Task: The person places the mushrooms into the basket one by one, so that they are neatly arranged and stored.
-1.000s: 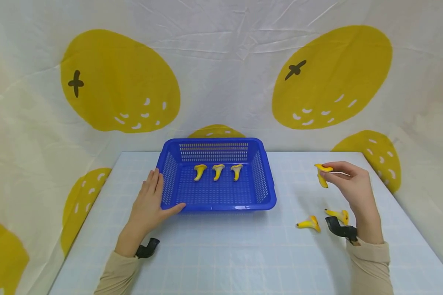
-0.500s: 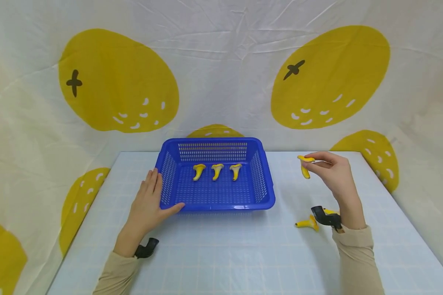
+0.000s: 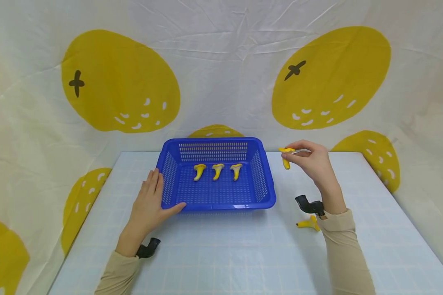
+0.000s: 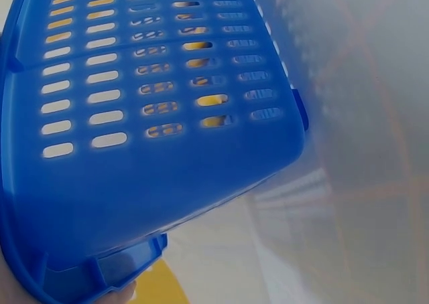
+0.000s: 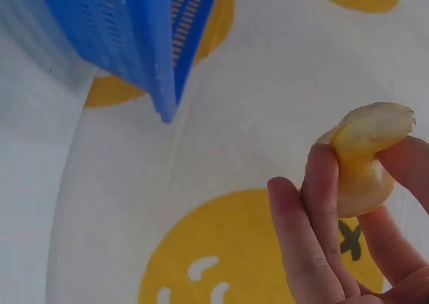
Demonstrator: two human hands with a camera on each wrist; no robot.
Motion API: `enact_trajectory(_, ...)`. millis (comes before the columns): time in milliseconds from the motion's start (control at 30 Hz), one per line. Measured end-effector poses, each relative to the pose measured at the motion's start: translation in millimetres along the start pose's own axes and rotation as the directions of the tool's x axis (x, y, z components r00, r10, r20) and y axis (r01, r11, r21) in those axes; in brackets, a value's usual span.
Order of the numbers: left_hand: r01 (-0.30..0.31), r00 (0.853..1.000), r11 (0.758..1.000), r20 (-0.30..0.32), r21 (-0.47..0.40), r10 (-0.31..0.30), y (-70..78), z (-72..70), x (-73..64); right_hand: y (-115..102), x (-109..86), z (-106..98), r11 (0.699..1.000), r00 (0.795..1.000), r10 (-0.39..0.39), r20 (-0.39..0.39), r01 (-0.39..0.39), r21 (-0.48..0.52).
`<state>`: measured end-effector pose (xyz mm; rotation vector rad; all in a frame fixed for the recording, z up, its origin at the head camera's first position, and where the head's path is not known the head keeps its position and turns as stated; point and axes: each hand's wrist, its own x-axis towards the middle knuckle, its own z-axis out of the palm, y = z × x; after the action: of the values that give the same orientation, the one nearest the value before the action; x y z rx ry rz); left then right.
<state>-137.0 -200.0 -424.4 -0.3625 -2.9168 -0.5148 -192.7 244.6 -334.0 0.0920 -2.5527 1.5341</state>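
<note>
Pinching a yellow mushroom point(image 3: 286, 164), the right hand point(image 3: 313, 160) hovers near the blue basket point(image 3: 215, 207), the straight-fingered left hand point(image 3: 147, 205) touching its rim

Left sleeve point(image 3: 119, 271): long beige cloth, creased, at the lower left of the frame
Right sleeve point(image 3: 347, 254): matching beige cloth, lower right, wide band at the cuff
Left wrist piece point(image 3: 149, 248): black, bent like a short pipe
Right wrist piece point(image 3: 308, 204): same black elbow shape, right of centre

No readable text, labels, brands, numbers or signs.
</note>
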Motion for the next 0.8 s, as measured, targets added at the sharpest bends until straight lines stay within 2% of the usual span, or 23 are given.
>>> enact_trajectory(333,-0.009,1.0,1.0,0.009,-0.019,0.009,-2.1,0.5,1.5,-22.3,13.4,26.9,1.0,0.999,-0.006,0.034,0.006,-0.002)
enact_trajectory(567,0.002,1.0,1.0,0.025,-0.017,-0.002,-2.5,0.5,2.2,-35.1,22.0,48.7,0.999,0.994,-0.044,0.098,0.042,0.017)
enact_trajectory(800,-0.006,1.0,1.0,0.008,-0.015,0.006,-2.9,-0.4,1.8,-50.4,31.5,76.1,0.996,0.987,-0.081,0.141,0.077,0.034)
